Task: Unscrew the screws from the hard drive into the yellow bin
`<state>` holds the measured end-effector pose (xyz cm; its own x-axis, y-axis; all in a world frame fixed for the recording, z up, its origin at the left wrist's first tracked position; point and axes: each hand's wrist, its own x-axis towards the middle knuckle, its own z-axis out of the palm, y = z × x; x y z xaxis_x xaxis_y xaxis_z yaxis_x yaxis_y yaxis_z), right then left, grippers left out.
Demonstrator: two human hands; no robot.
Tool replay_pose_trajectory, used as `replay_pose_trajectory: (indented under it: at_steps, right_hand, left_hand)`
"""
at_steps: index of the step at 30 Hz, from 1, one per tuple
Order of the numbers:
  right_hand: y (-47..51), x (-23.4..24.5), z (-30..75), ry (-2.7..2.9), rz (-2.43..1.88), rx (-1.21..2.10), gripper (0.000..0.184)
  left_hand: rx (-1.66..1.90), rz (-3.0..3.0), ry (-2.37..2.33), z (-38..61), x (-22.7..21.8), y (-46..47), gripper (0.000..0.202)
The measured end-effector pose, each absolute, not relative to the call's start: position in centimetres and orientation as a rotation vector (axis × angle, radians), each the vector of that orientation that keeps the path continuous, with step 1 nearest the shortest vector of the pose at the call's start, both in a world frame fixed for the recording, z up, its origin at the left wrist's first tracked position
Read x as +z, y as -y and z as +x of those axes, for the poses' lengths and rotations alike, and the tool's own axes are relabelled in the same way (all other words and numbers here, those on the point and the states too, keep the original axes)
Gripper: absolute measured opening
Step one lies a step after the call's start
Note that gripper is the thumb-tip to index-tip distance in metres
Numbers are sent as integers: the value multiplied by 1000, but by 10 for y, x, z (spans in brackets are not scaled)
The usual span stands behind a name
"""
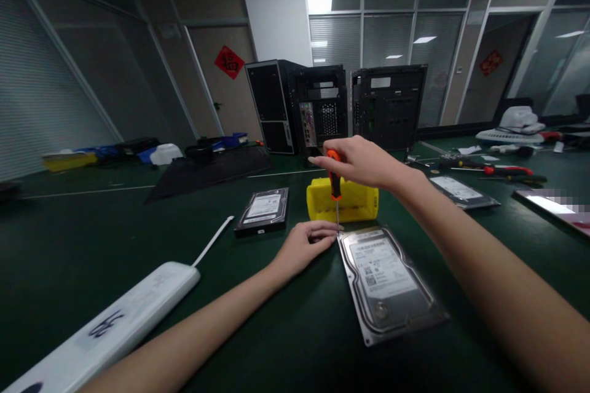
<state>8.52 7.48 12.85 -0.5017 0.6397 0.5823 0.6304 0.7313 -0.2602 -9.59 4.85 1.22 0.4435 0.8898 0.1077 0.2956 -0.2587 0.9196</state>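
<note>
A silver hard drive (389, 282) lies label up on the dark green table, just right of centre. My right hand (362, 162) is closed around the orange-and-black handle of a screwdriver (335, 187) held upright, its thin tip resting at the drive's far left corner. My left hand (304, 245) lies on the table beside that corner, fingertips pinched together close to the screwdriver tip; what they hold, if anything, is hidden.
A yellow plastic bin (353, 203) stands just behind the drive. A second hard drive (262, 210) lies to its left, a third (463, 192) to the right. A white power strip (106, 331) lies near left. Two open computer cases (338, 104) stand behind. Hand tools (504, 171) lie far right.
</note>
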Motion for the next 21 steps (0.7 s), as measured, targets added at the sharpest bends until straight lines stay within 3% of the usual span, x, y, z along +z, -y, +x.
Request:
replay_pose_trajectory:
  at_steps: [8,14,21]
  right_hand:
    - [-84,108,55,1767,-270,1423,14]
    - [-89,88,50,1351,-216,1422,20]
    - [-86,88,49,1386,-188,1481,28]
  left_hand:
    - [822,1781,-974,-96,10,-50,26]
    - [838,1778,-982,-95,7,-52,26]
    - [847,1804,-990,-95,8,-50,24]
